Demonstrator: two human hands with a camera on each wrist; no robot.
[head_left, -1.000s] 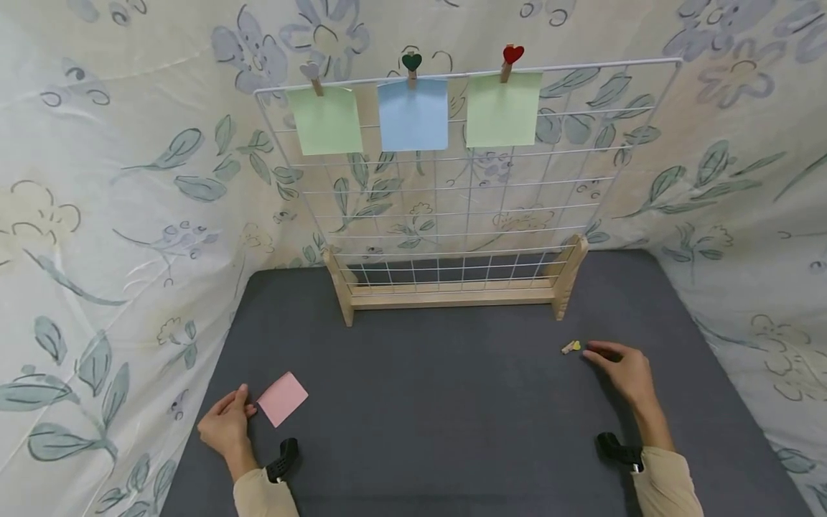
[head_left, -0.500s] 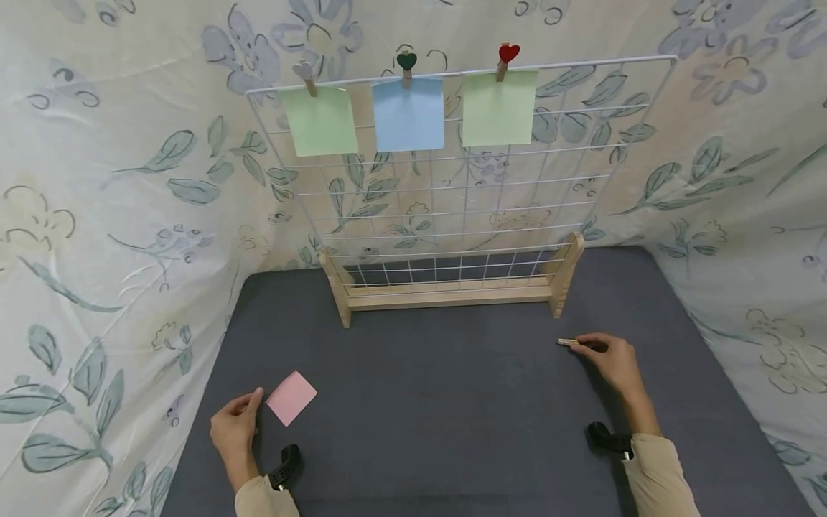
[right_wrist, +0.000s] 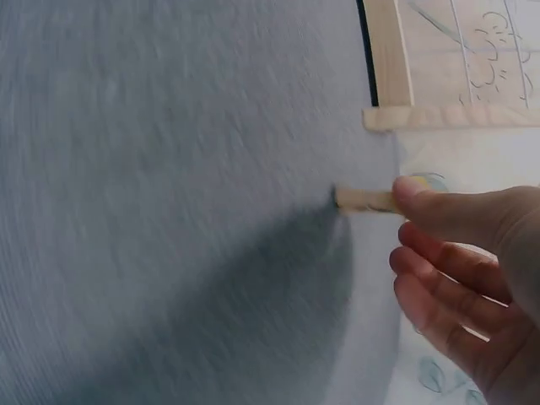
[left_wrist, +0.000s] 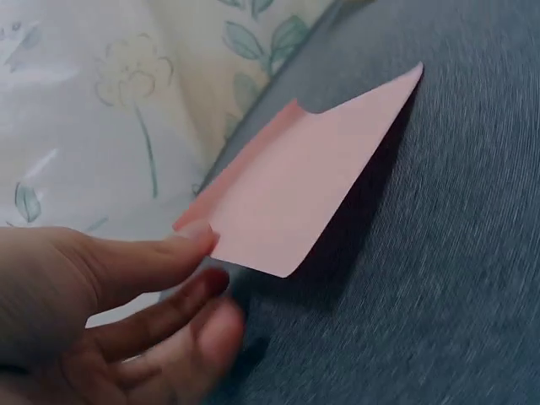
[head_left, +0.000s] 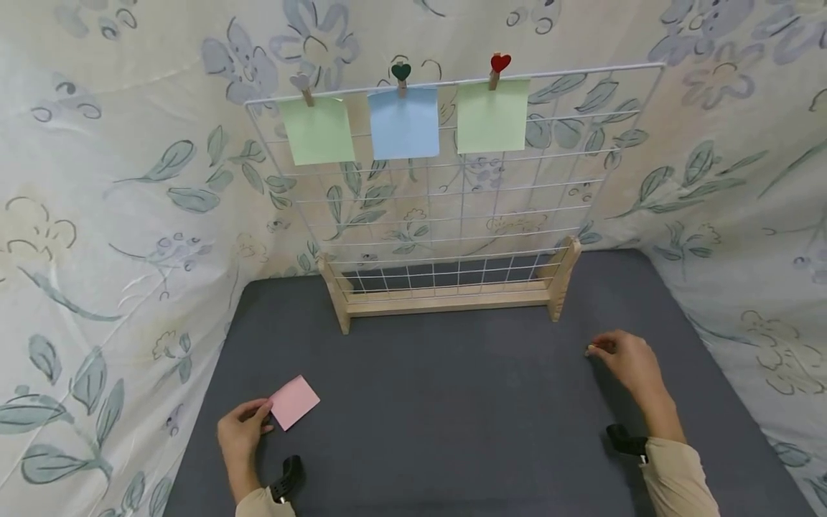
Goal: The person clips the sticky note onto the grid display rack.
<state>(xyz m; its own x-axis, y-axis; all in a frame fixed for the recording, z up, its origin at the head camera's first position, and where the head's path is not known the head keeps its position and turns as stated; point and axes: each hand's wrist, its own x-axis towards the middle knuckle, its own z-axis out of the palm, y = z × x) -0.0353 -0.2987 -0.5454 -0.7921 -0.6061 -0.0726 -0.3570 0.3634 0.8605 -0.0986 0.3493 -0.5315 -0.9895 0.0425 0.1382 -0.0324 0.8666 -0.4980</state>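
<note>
My left hand (head_left: pixel 242 434) pinches a corner of a pink paper square (head_left: pixel 294 402) between thumb and finger. In the left wrist view the paper (left_wrist: pixel 287 186) is tilted and slightly bent, with its shadow on the dark cloth. On the far right, my right hand (head_left: pixel 632 366) holds a small wooden clothespin. The right wrist view shows the clothespin (right_wrist: pixel 367 200) between thumb and fingers, its bare end pointing away from the hand; a bit of yellow shows by the thumb. The other fingers of the right hand are loosely bent.
A white wire grid (head_left: pixel 461 190) stands in a wooden base (head_left: pixel 446 301) at the back. Clothespins with hearts hold a green sheet (head_left: pixel 318 133), a blue sheet (head_left: pixel 404 123) and another green sheet (head_left: pixel 492 118) on its top bar. Floral fabric (head_left: pixel 116 251) surrounds the dark tabletop (head_left: pixel 413 402).
My left hand has moved right and taken hold of the pink paper's corner. My right hand has picked up the clothespin, which lay on the table a second ago.
</note>
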